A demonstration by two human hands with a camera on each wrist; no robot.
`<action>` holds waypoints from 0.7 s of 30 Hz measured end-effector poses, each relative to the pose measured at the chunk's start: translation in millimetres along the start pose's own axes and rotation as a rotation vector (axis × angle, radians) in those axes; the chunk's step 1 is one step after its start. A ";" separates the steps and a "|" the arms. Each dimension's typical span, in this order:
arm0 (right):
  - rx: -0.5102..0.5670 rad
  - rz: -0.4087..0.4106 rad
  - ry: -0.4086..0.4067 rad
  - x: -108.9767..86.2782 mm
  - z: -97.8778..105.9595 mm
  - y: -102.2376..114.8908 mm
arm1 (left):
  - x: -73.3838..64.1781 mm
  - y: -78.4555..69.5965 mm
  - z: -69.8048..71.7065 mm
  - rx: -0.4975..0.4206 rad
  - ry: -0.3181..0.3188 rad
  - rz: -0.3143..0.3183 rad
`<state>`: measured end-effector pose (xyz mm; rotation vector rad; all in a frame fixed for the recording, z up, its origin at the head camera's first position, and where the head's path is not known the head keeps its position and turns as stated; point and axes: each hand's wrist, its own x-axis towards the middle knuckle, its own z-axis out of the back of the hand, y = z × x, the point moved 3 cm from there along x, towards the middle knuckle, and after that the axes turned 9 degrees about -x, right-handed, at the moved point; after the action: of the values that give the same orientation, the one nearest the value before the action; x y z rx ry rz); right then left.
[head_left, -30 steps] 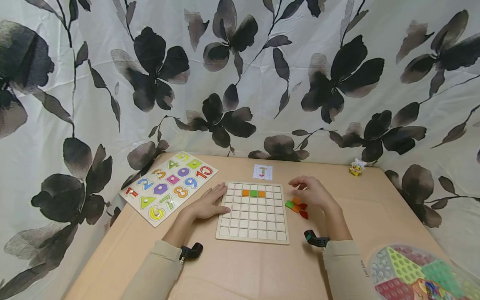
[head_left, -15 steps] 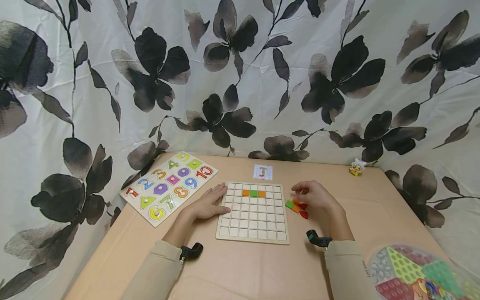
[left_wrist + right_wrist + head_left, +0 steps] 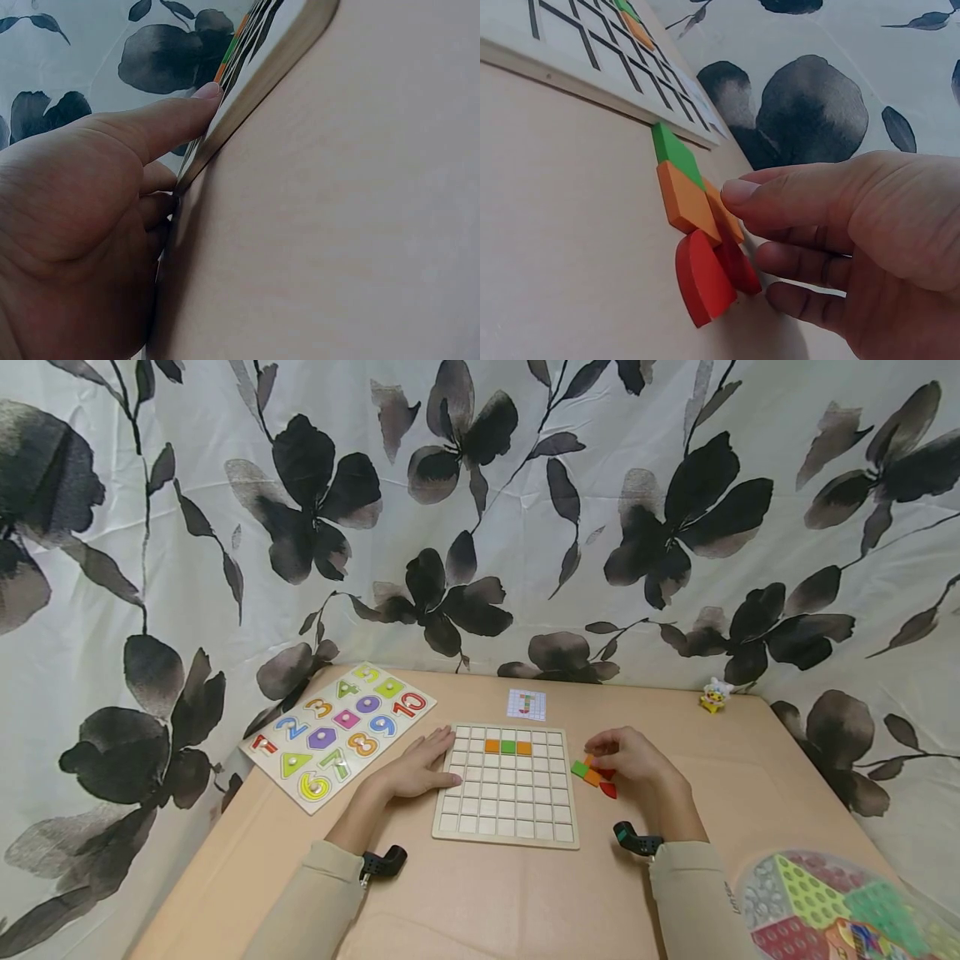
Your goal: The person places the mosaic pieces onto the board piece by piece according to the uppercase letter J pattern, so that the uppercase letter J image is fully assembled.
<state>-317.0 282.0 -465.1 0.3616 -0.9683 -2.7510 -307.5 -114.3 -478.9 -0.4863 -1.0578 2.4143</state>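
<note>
A wooden grid board [image 3: 504,806] lies mid-table, with an orange, a green [image 3: 507,747] and another orange square in a row near its top. My left hand [image 3: 408,768] rests along its left edge, thumb on the top face. Right of the board is a small group of blocks: a green square block [image 3: 676,156], an orange square block [image 3: 684,201], a second orange block [image 3: 726,214] and two curved red blocks [image 3: 703,281]. My right hand [image 3: 637,758] reaches over the group with loosely bent fingers, its thumb tip right at the second orange block, partly hiding it.
A small card [image 3: 527,704] with a coloured grid pattern lies behind the board. At the left is a number-and-shape puzzle board [image 3: 347,718]. A small yellow-and-white figurine [image 3: 714,697] stands back right. A clear container [image 3: 810,893] with coloured pieces is at front right. A floral curtain [image 3: 555,552] hangs behind.
My right hand has moved slightly right and toward me, coming lower over the loose blocks. The left hand and the board have stayed put.
</note>
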 end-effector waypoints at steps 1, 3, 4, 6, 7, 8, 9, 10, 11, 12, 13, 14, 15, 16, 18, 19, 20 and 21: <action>0.001 0.002 0.002 0.1 -0.4 -0.6 | 0.0 -0.1 0.1 -0.001 0.000 0.001; 0.008 0.000 0.008 0.5 -1.3 -1.9 | -0.1 -0.7 0.1 -0.001 0.002 0.003; 0.014 -0.004 0.010 1.0 -1.9 -2.7 | -0.1 -0.9 0.2 -0.002 0.002 0.003; 0.027 -0.002 0.020 1.9 -3.2 -4.1 | -0.1 -1.4 0.2 -0.001 0.003 0.002; 0.033 -0.003 0.023 1.9 -3.7 -4.6 | 0.1 -1.5 0.2 0.000 0.003 0.001; 0.041 -0.008 0.025 2.3 -4.2 -5.1 | 0.1 -1.8 0.3 -0.001 0.003 0.000; 0.042 -0.005 0.027 2.6 -4.6 -5.4 | 0.1 -1.9 0.3 -0.002 0.003 -0.002; 0.044 -0.006 0.027 2.9 -4.8 -5.9 | 0.1 -2.0 0.5 -0.003 0.002 -0.003; 0.042 -0.002 0.030 2.9 -4.9 -6.0 | 0.2 -2.1 0.5 -0.004 0.001 -0.004; 0.037 -0.001 0.027 3.2 -5.0 -6.3 | 0.2 -2.1 0.6 -0.005 0.000 -0.005; 0.036 -0.006 0.024 3.4 -5.1 -6.7 | 0.2 -2.1 0.5 -0.004 0.000 -0.005; 0.031 -0.006 0.021 4.0 -5.3 -7.0 | 0.2 -1.9 0.6 -0.005 0.000 -0.006; 0.023 -0.001 0.020 4.2 -5.3 -7.1 | 0.1 -1.8 0.6 -0.005 0.000 -0.007; 0.021 -0.003 0.019 4.3 -5.4 -7.3 | 0.2 -1.6 0.5 -0.005 0.000 -0.008; 0.014 -0.002 0.016 4.4 -5.5 -7.4 | 0.2 -1.3 0.4 -0.006 0.000 -0.010; 0.011 -0.002 0.016 4.4 -5.4 -7.5 | 0.2 -1.0 0.4 -0.006 0.001 -0.010; 0.010 -0.002 0.015 4.3 -5.5 -7.4 | 0.3 -1.0 0.3 -0.007 0.001 -0.011; 0.010 -0.003 0.015 4.1 -5.5 -7.4 | 0.3 -0.7 0.3 -0.007 0.000 -0.011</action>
<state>-320.1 283.3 -474.6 0.3848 -0.9794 -2.7430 -307.7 -113.9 -478.2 -0.4821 -1.0668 2.4018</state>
